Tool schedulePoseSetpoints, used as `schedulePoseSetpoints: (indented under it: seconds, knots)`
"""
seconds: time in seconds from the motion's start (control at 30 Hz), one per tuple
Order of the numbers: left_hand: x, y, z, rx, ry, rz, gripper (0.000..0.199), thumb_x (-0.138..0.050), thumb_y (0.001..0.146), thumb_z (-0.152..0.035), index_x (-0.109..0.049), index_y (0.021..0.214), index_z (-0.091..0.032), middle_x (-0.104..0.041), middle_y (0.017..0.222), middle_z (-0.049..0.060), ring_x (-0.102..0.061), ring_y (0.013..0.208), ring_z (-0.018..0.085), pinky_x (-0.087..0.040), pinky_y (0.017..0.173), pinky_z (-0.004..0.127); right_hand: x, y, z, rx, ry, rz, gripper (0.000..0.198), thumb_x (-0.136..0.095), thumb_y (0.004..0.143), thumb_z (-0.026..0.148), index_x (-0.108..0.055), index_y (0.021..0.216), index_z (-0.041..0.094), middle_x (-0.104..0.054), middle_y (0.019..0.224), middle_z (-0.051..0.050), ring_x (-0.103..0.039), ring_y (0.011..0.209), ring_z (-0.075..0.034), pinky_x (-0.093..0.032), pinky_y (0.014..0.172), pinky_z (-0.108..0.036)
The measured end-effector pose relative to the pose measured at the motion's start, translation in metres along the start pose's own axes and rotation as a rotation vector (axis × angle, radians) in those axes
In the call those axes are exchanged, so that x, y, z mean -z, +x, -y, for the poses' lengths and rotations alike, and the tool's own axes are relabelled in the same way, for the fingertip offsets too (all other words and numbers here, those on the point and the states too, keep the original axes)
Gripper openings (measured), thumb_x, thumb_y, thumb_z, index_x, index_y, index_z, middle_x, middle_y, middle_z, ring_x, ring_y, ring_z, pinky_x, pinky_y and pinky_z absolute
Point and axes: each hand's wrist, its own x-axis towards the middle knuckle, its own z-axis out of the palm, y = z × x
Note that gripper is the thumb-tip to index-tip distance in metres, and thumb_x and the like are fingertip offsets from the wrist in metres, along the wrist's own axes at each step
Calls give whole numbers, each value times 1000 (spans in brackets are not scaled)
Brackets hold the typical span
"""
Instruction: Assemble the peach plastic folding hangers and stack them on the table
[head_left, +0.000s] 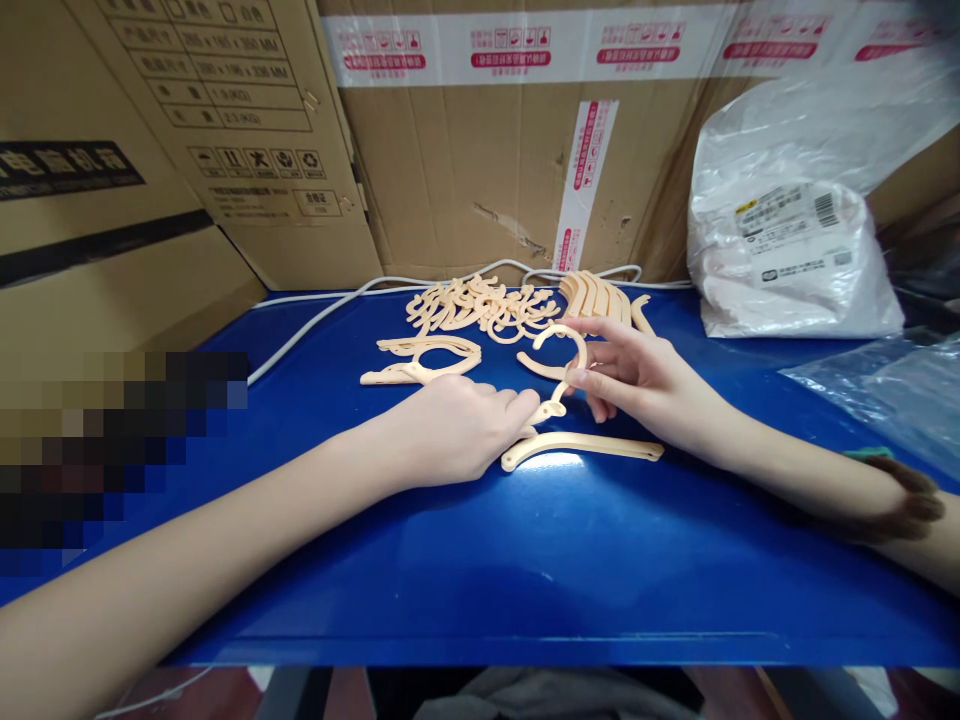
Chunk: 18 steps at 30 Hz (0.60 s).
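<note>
My right hand pinches a cream plastic hanger hook by its curve, thumb in front. The hook's lower end meets a cream hanger arm, whose tip shows beyond the closed fingers of my left hand; the rest of that arm is hidden. Just below the hands, a loose curved hanger arm lies on the blue table. Behind my left hand rest folded hangers with their hooks attached. A curved cream piece shows behind the held hook.
Loose hooks lie piled at the back, beside a row of hanger arms. A white cable runs along cardboard boxes. On the right are a white plastic bag and clear plastic film. A pixelated area covers the left.
</note>
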Motion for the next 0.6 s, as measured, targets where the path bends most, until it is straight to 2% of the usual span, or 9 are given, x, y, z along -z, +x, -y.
schedulePoseSetpoints:
  seconds: [0.23, 0.4, 0.6]
  knots:
    - [2, 2, 0, 32, -40, 57, 26, -39, 100, -31, -49, 79, -18, -62, 67, 1, -61, 58, 17, -32, 51, 27, 1, 3, -2, -120, 90, -1, 60, -65, 85, 35, -44, 137, 13, -68, 83, -4, -53, 49, -8, -42, 45, -26]
    - [8, 3, -4, 55, -43, 125, 29, -37, 101, -31, -52, 81, -17, -60, 67, 2, -58, 58, 18, -34, 53, 28, -1, 4, 0, -190, 115, -10, 63, -65, 84, 31, -44, 140, 12, -69, 81, -4, -53, 47, -8, -41, 46, -26]
    - [5, 2, -4, 30, -35, 67, 31, -33, 102, -31, -52, 82, -17, -60, 69, 3, -57, 58, 19, -33, 53, 29, -3, 4, 1, -232, 173, -34, 63, -68, 81, 29, -47, 137, 10, -69, 77, -2, -52, 45, -7, -40, 45, -25]
